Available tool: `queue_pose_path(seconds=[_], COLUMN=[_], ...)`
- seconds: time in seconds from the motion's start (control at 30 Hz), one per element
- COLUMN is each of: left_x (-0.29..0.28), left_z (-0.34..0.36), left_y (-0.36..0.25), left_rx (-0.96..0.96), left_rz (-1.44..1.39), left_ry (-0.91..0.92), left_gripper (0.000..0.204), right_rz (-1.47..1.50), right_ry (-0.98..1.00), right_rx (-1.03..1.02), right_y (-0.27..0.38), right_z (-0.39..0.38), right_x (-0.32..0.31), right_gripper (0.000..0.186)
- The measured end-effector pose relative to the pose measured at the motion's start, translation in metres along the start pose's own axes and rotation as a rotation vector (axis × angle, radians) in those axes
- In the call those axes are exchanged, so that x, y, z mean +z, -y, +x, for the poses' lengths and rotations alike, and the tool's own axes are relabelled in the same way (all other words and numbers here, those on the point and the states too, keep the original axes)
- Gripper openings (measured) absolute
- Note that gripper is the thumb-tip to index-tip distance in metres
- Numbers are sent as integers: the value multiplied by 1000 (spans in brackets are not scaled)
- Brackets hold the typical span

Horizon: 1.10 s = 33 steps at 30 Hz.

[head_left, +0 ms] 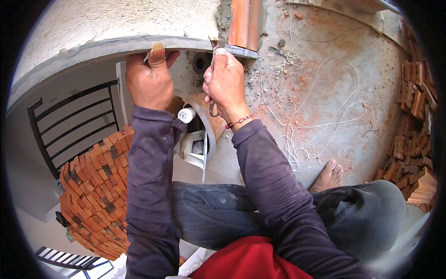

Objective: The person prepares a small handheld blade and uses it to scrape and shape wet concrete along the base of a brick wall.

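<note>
Leaning over a rough cream wall (139, 18), a person in dark sleeves works with two bare hands along its grey lower edge (111, 43). On the left, the left hand (149, 83) is curled at this edge, thumb laid up against it and fingers tucked behind; they are partly hidden, so I cannot tell how firmly they grip. Just beside it, the right hand (226, 81) is closed around a thin metal tool (213, 110), whose upper end reaches the edge near two orange pipes (240, 23) and whose loop hangs below the fist. A red and black bracelet (239, 122) circles the right wrist. Beneath the hands is a round bucket (215, 124) with a white cylinder (186, 115) at its mouth. To the right, loose white string (320, 125) loops over a dusty concrete floor (371, 93), close to a bare foot (328, 176); broken-looking tiles (413, 149) are heaped at the far right. Lower left are stacked orange bricks (95, 190), below a black railing (76, 101)
</note>
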State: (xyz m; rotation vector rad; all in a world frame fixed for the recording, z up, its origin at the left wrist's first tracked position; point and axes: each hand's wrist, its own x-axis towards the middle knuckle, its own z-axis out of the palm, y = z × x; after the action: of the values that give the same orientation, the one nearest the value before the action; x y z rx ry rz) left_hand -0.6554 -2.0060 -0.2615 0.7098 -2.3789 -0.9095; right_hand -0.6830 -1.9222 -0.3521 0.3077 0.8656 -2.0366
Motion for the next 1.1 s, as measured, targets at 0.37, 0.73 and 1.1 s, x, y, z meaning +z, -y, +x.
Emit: queue_pose_path(seconds=[0.37, 0.73, 1.1], left_x=[-7, -13, -5], left_z=[7, 7, 5], left_y=[5, 9, 8], left_rx=[8, 17, 53], left_rz=[-23, 30, 48], left_ry=[53, 71, 38], left_gripper=[49, 51, 53], right_rz=[-45, 166, -617], right_ry=[47, 117, -171], right_rx=[35, -70, -454], right_y=[5, -5, -9], right_z=[-2, -8, -4], right_x=[-11, -20, -10], right_gripper=[35, 41, 41])
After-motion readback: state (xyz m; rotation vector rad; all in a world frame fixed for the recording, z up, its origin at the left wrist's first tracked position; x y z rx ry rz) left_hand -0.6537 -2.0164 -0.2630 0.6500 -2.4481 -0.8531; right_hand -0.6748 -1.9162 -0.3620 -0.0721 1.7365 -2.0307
